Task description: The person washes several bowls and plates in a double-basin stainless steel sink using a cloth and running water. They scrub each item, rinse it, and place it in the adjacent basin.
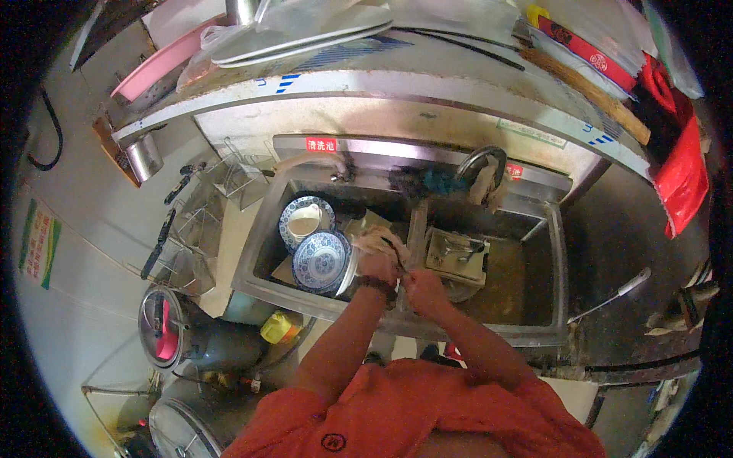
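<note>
Both my hands meet over the divider of a steel double sink [418, 229]. My left hand [379, 264] is closed on a pale, crumpled cloth [378, 237]. Close against it, my right hand [424, 289] grips the end of a thin, dark utensil [395, 252], whose kind I cannot tell; its upper part lies against the cloth. To the left, a blue-and-white patterned plate [320, 260] overlaps another patterned plate [289, 214] with a white bowl [303, 220] on it. A white dish [348, 275] shows partly beside my left wrist. The right basin holds a rectangular tray [458, 272] with metal utensils [467, 247].
A curved faucet [484, 157] rises behind the right basin, a smaller tap [342, 176] behind the left. Wire baskets [200, 223] stand left of the sink, above a lidded steel pot [163, 326]. A loaded shelf [401, 86] spans the back. A long-handled utensil [618, 292] lies right.
</note>
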Tool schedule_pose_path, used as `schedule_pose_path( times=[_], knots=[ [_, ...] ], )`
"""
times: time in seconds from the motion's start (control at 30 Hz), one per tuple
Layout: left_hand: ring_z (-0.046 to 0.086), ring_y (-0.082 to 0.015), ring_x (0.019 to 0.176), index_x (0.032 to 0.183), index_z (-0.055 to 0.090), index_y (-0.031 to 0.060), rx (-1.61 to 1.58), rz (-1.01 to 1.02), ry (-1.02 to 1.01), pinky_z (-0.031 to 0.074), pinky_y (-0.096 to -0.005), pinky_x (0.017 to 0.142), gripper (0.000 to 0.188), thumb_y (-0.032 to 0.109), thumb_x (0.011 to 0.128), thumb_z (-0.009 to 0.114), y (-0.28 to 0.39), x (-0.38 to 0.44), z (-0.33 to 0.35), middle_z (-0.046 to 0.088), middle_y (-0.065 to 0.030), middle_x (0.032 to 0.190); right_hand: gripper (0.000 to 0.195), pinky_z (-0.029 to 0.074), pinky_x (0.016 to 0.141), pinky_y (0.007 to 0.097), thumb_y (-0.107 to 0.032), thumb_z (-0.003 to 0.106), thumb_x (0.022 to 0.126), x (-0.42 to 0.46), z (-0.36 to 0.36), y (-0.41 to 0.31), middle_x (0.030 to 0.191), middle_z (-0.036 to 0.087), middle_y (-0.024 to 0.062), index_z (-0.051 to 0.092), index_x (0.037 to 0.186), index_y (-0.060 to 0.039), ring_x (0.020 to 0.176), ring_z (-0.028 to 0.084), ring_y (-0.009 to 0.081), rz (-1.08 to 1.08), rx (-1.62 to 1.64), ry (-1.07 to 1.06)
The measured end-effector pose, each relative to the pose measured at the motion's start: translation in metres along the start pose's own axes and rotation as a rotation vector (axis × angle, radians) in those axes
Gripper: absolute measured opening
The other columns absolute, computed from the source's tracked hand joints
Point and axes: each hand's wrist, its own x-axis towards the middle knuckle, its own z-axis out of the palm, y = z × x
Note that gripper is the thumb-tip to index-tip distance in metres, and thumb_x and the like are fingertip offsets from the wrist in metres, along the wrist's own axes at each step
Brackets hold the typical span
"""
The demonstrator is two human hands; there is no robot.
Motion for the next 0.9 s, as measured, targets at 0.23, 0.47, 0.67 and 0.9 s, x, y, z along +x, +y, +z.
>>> schedule_pose_path(
  times=[0.23,0.47,0.67,0.9],
  knots=[
    [0.064,-0.0289,0.097,0.12,0.061,0.015,-0.641,0.136,0.47,0.05,-0.0453,0.079,0.037,0.026,0.085,0.06,0.02,-0.008,0.064,0.065,-0.0142,0.113,0.027,0.049,0.072,0.0498,-0.027,0.06,0.084,0.01,-0.023,-0.001,0.086,0.064,0.0235,0.063,0.083,-0.0005,0.081,0.062,0.042,0.002,-0.236,-0.09],
    [0.064,-0.0277,0.094,0.102,0.064,0.0096,-0.214,0.41,0.75,0.048,-0.0449,0.074,0.024,0.024,0.083,0.059,0.037,-0.016,0.029,0.067,-0.0146,0.102,0.026,0.049,0.069,0.0469,-0.026,0.065,0.084,0.054,-0.04,0.022,0.078,0.064,0.0213,0.066,0.087,-0.0008,0.076,0.063,0.0384,-0.358,-0.076,0.311],
    [0.061,-0.0363,0.088,0.098,0.063,0.0011,-0.572,0.346,0.462,0.048,-0.046,0.075,0.026,0.021,0.084,0.055,0.046,0.031,0.142,0.064,-0.0202,0.091,0.035,0.044,0.06,0.0456,-0.031,0.064,0.087,0.096,-0.069,0.035,0.064,0.056,0.0199,0.063,0.08,0.0033,0.061,0.058,0.0315,-0.124,-0.078,0.351],
    [0.063,-0.0311,0.08,0.099,0.063,0.0042,-0.041,0.283,1.0,0.054,-0.0408,0.065,0.024,0.019,0.087,0.049,0.035,0.005,0.111,0.064,-0.0172,0.089,0.032,0.043,0.058,0.0471,-0.028,0.064,0.087,0.066,-0.018,0.039,0.068,0.058,0.0236,0.063,0.087,0.0031,0.06,0.057,0.0364,-0.326,-0.146,0.317]
  ],
)
